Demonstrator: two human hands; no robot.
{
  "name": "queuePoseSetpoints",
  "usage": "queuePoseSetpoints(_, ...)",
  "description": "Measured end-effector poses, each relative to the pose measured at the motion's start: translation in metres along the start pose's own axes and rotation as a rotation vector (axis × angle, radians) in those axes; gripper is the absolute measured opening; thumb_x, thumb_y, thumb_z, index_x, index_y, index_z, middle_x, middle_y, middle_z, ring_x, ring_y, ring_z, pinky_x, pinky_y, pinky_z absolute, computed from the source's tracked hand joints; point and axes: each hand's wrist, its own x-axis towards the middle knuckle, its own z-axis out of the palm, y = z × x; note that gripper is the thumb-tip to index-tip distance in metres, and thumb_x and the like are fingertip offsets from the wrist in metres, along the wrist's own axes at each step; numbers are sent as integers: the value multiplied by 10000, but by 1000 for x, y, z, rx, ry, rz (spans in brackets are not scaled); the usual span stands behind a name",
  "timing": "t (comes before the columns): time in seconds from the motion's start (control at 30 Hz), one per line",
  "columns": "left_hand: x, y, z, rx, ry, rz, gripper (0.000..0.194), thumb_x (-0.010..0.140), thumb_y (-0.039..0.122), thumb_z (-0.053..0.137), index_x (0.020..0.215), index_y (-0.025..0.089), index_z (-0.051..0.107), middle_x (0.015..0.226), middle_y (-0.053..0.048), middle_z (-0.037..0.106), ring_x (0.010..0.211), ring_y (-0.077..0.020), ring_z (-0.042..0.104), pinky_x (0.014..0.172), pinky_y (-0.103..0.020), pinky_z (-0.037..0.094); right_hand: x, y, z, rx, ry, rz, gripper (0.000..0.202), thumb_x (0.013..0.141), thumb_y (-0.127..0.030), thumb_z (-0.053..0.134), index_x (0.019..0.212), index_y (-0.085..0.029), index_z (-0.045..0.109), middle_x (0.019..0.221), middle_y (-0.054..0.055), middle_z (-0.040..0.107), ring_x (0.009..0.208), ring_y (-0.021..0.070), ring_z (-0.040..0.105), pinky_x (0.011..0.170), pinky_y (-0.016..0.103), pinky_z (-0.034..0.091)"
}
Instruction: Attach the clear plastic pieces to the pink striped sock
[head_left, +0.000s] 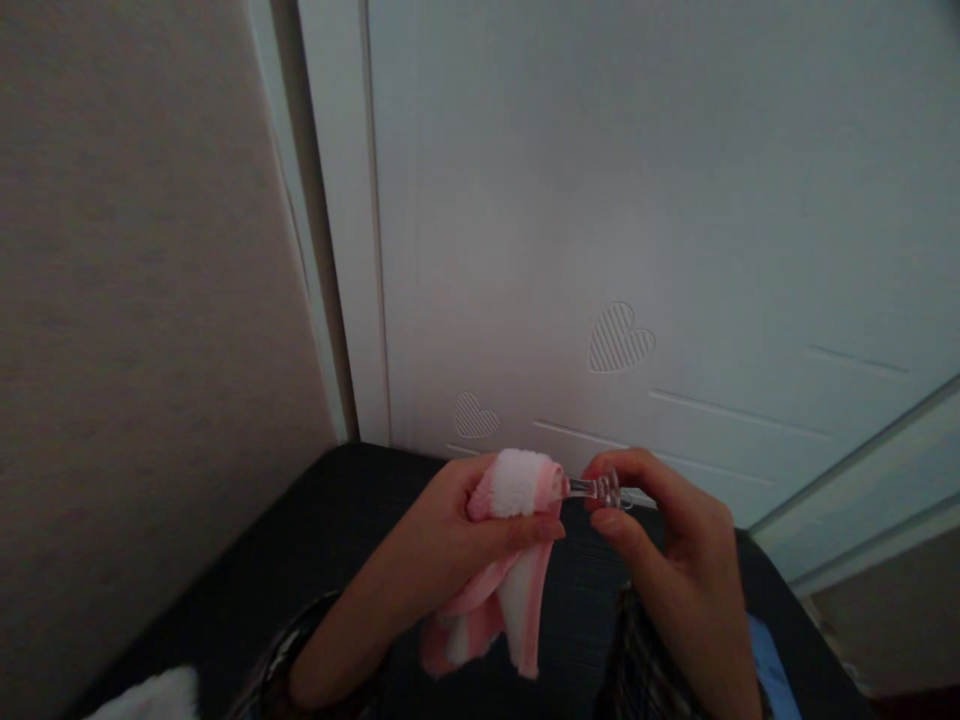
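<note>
My left hand [461,520] is closed on a striped pink-and-white cloth [517,487], thumb pressed along the near side and fingers mostly hidden behind it. The bunched upper part of the cloth sits at 2 o'clock from the middle of that hand, and its loose folds hang down at 5 o'clock. From the cloth's edge, toward 3 o'clock, a clear piece [579,487] with a ringed end sticks out, lying nearly level; how far it runs inside the cloth is hidden from me. My right hand [694,560] grips that ringed end between forefinger and thumb, the finger above and the thumb below, so the clear piece lies at 10 o'clock from my palm and bridges the space between my two hands.

Both hands are above a dark tabletop [315,560]. A white fluffy thing [154,695] lies at 8 o'clock from the cloth, and something blue [772,665] shows at 4 o'clock, partly behind my right wrist. Toward 12 o'clock stands a white panel [487,200] with grooved hearts [621,340].
</note>
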Motion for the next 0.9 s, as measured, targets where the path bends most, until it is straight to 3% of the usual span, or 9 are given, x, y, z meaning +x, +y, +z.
queuePoseSetpoints(0.2, -2, 3, 0, 32, -32, 1, 190, 665, 268, 750, 795, 168, 655, 659, 45, 575, 576, -79, 462, 510, -154, 379, 3, 0, 1, -12, 13, 34, 199, 840, -356, 593, 715, -206, 554, 635, -65, 538, 608, 93, 501, 569, 223, 358)
queuePoseSetpoints(0.37, -2, 7, -1, 121, 25, 67, 187, 665, 256, 753, 765, 153, 633, 686, 33, 563, 627, -96, 477, 566, -173, 401, 0, -1, 0, 50, -2, 22, 97, 840, -321, 615, 898, -243, 605, 833, -33, 630, 791, 132, 578, 684, 241, 421)
queuePoseSetpoints(0.5, -2, 6, -2, 154, 44, 91, 190, 663, 260, 754, 739, 156, 614, 689, 28, 561, 638, -107, 486, 581, -183, 410, -2, -1, -3, 105, -50, -23, 213, 844, -241, 624, 1048, -287, 583, 993, -17, 622, 924, 146, 572, 762, 246, 440)
queuePoseSetpoints(0.77, -3, 5, -3, 192, 88, 101, 196, 663, 266, 756, 761, 153, 630, 695, 16, 581, 647, -117, 507, 586, -189, 425, -1, 1, -2, 95, -47, -31, 268, 857, -176, 607, 1096, -295, 582, 1057, -8, 610, 969, 144, 570, 810, 253, 452)
queuePoseSetpoints(0.9, -2, 4, -4, 133, 48, 108, 173, 688, 242, 741, 813, 170, 644, 744, 22, 621, 679, -114, 535, 607, -179, 440, -1, 3, -2, 95, -24, -31, 260, 844, -220, 633, 1087, -301, 590, 1047, -14, 624, 947, 148, 577, 786, 253, 456)
